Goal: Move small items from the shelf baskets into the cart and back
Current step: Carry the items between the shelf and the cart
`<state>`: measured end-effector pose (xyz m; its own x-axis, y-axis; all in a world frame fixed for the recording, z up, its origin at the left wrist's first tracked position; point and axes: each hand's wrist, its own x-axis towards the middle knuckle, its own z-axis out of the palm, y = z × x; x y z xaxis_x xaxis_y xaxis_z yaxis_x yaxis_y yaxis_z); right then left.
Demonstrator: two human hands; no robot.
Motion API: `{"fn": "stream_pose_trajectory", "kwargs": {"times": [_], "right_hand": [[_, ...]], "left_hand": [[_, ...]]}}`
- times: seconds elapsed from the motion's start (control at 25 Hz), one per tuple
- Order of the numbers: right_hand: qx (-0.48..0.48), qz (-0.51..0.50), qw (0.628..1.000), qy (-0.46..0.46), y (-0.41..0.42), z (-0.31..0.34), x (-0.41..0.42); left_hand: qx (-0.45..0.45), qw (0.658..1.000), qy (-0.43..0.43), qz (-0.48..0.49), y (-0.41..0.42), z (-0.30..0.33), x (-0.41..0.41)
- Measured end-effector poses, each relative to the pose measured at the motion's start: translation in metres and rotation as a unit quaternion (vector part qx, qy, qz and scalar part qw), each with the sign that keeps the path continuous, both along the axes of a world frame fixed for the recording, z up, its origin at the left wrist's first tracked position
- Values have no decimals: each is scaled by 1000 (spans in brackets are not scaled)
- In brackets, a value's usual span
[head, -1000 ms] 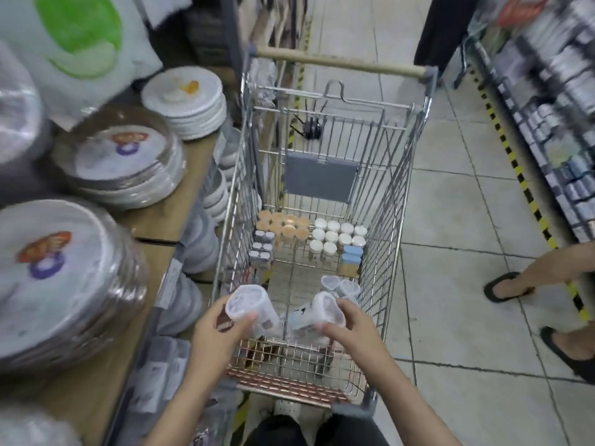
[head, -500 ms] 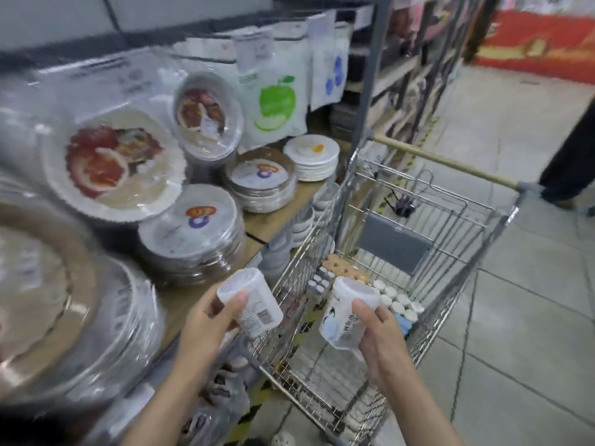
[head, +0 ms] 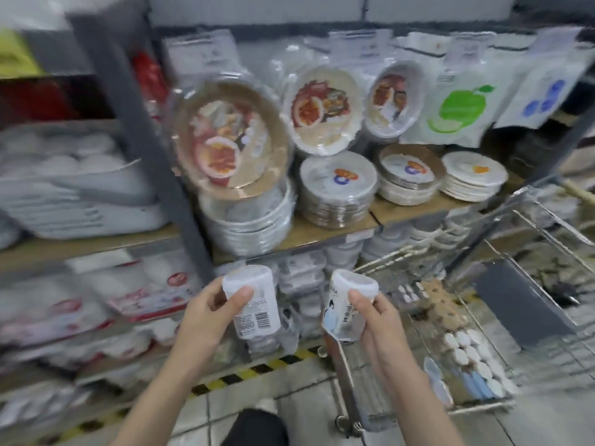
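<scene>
You hold one small container in each hand, both raised in front of the shelving. Your left hand (head: 206,313) grips a clear plastic container (head: 256,302) with a white lid, your fingers (head: 236,296) curled round its upper part, thumb across the front, the barcode label facing you. Your right hand (head: 375,317) grips a second container (head: 344,309), tilted with its lid toward the shelf, thumb pressed just under the lid rim and the printed label turned to the left. The two containers are near each other but apart.

To your right stands the wire cart (head: 483,410), its near corner just below your right hand. On its floor lie rows of small white-capped jars (head: 467,349), tan-capped ones (head: 444,304) beyond them, and some blue pieces (head: 473,384) nearest you.

Straight ahead, the wooden shelf (head: 338,230) carries stacks of wrapped disposable plates (head: 338,191), with more packs propped upright behind. Below that shelf, wrapped white packages (head: 299,281) sit directly behind the containers you hold. A grey upright post (head: 151,156) of the shelving rises left of your left hand. Yellow-and-black tape (head: 257,370) runs along the floor at the shelf foot.
</scene>
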<state>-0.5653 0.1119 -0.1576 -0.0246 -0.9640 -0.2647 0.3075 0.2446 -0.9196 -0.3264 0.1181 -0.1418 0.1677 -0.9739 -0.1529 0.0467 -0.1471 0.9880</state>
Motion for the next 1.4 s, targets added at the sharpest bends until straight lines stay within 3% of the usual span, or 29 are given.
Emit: {"fn": "stream_pose_trajectory", "kwargs": {"times": [0.32, 0.64, 0.96, 1.4], "right_hand": [[2, 182, 983, -12, 4, 17, 112], [5, 312, 950, -6, 31, 33, 290], [-56, 326, 943, -28, 42, 67, 437], [-232, 228, 946, 2, -59, 139, 525]], "left_hand": [[-11, 976, -5, 217, 92, 14, 110], [-17, 943, -26, 333, 178, 33, 249], [-68, 952, -113, 277, 183, 82, 398], [-167, 952, -158, 200, 40, 144, 466]]}}
